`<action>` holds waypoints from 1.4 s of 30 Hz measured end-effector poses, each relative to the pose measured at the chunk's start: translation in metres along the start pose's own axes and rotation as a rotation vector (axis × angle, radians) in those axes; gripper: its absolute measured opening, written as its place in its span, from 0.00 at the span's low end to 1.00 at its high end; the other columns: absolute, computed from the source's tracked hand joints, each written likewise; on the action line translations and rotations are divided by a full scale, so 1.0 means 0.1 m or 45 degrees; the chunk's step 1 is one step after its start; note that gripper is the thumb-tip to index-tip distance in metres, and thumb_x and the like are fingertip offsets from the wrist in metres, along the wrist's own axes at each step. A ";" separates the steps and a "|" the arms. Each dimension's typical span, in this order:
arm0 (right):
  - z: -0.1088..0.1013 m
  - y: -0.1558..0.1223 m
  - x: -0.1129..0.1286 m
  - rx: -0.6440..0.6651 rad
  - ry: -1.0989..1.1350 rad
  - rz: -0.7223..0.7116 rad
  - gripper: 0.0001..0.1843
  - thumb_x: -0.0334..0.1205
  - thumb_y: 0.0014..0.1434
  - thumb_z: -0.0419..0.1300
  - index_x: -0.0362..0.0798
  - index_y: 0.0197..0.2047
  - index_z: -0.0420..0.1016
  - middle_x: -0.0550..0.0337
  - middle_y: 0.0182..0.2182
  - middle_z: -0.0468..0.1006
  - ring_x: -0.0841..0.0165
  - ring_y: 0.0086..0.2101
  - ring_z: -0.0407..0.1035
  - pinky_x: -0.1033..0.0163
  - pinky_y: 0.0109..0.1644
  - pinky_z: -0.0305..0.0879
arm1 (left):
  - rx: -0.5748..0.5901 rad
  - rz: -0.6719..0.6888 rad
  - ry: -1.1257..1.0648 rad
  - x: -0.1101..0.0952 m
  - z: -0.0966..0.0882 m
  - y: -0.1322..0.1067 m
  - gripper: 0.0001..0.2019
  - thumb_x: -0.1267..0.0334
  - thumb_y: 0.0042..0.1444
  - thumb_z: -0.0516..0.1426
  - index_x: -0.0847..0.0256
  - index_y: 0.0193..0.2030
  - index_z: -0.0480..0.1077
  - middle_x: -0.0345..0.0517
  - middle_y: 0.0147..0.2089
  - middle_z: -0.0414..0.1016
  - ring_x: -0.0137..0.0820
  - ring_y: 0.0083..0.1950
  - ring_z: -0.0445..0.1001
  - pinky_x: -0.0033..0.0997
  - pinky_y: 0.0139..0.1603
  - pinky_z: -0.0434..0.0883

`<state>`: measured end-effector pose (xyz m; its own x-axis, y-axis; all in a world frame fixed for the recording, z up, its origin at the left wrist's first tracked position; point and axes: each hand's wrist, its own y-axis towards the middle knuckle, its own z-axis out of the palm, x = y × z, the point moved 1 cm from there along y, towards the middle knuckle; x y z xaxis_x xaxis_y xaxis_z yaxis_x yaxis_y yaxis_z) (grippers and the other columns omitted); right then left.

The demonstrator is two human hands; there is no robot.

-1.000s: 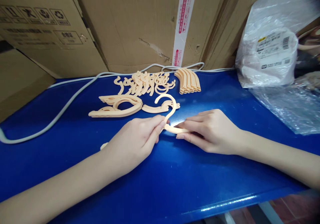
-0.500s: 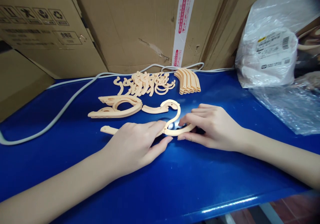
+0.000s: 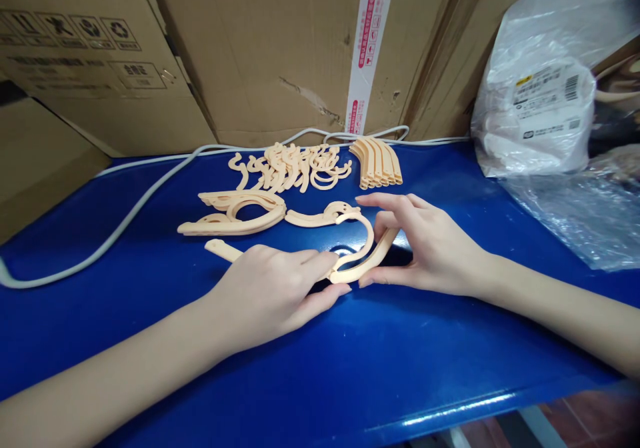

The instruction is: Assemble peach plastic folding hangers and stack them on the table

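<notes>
A peach plastic hanger (image 3: 361, 261) with a hook lies on the blue table (image 3: 320, 355) between my hands. My left hand (image 3: 270, 295) is closed around its left arm, whose end sticks out at the hand's far side. My right hand (image 3: 425, 248) grips the right arm of the hanger with thumb and fingers, the index finger stretched over the hook. Behind them lie assembled hangers (image 3: 235, 213), a heap of loose hooks (image 3: 290, 166) and a row of curved arm pieces (image 3: 376, 162).
Cardboard boxes (image 3: 280, 55) stand along the back edge. A white cable (image 3: 125, 215) runs across the left of the table. Plastic bags (image 3: 540, 101) sit at the right. The table's front edge runs near the bottom right.
The hanger's hook has swung to the right and its right arm has lifted off the table. My right hand has moved up and back, its fingers now spread over the hook.
</notes>
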<state>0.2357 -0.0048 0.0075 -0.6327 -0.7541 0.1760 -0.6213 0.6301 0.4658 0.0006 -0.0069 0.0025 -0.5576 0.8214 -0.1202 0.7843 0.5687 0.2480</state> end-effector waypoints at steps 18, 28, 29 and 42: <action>0.00 0.00 -0.01 0.028 0.069 -0.026 0.50 0.65 0.53 0.64 0.44 0.67 0.53 0.57 0.38 0.79 0.62 0.39 0.74 0.57 0.46 0.63 | -0.159 0.206 0.073 -0.03 0.02 -0.02 0.11 0.58 0.67 0.52 0.58 0.44 0.74 0.34 0.27 0.77 0.30 0.22 0.75 0.34 0.19 0.54; -0.06 0.03 0.02 -0.105 -0.158 -0.138 0.39 0.62 0.55 0.64 0.43 0.60 0.65 0.42 0.53 0.73 0.53 0.52 0.67 0.49 0.54 0.62 | -0.160 0.157 0.105 -0.04 0.02 -0.03 0.15 0.56 0.70 0.49 0.59 0.47 0.74 0.36 0.30 0.79 0.31 0.24 0.78 0.33 0.19 0.59; -0.07 0.04 0.03 -0.121 -0.201 -0.152 0.36 0.60 0.57 0.64 0.43 0.59 0.67 0.42 0.51 0.74 0.54 0.50 0.67 0.50 0.52 0.63 | -0.173 0.132 0.124 -0.04 0.02 -0.03 0.16 0.56 0.70 0.48 0.59 0.48 0.74 0.37 0.31 0.80 0.32 0.26 0.79 0.32 0.20 0.60; -0.02 0.04 0.05 0.069 0.012 -0.189 0.10 0.38 0.68 0.56 0.43 0.47 0.74 0.55 0.36 0.79 0.66 0.35 0.67 0.60 0.39 0.60 | -0.213 0.060 0.166 -0.03 0.01 0.00 0.15 0.55 0.70 0.48 0.58 0.48 0.73 0.39 0.35 0.83 0.32 0.30 0.81 0.31 0.22 0.64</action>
<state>0.2311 -0.0066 0.0122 -0.5276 -0.8414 0.1167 -0.7322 0.5201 0.4397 0.0018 -0.0092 0.0022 -0.5600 0.8283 0.0181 0.7606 0.5054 0.4075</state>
